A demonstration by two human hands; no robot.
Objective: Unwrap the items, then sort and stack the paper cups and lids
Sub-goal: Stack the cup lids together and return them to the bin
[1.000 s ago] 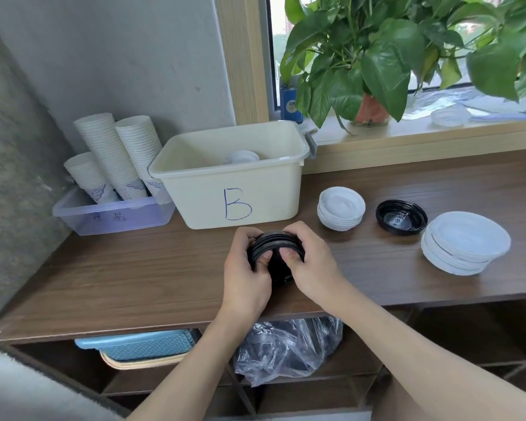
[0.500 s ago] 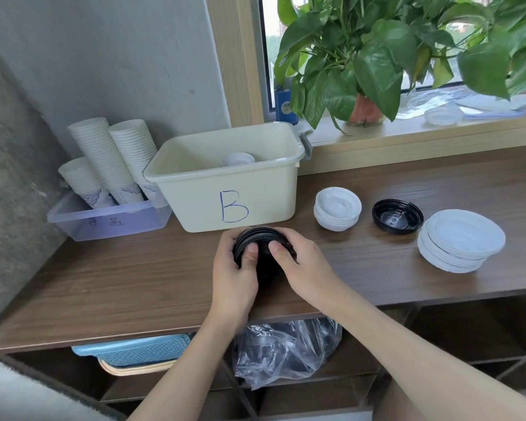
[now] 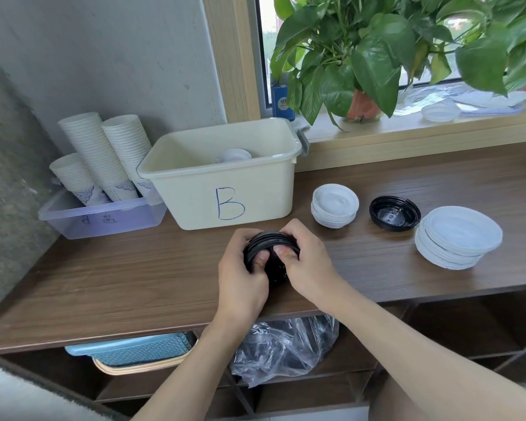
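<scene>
Wooden counter [image 3: 104,278] before bin B [image 3: 225,177]: both hands, left [image 3: 240,278] and right [image 3: 308,265], clasp a black lid stack [image 3: 269,238] just in front of the bin, thumbs pressing, likely to square it before placing it by the lone black lid [image 3: 394,212] right of the bin.

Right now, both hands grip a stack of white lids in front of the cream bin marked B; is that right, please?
Not quite: the head view shows the stack of lids is black, not white. The left hand and right hand do both grip it in front of the cream bin marked B.
</scene>
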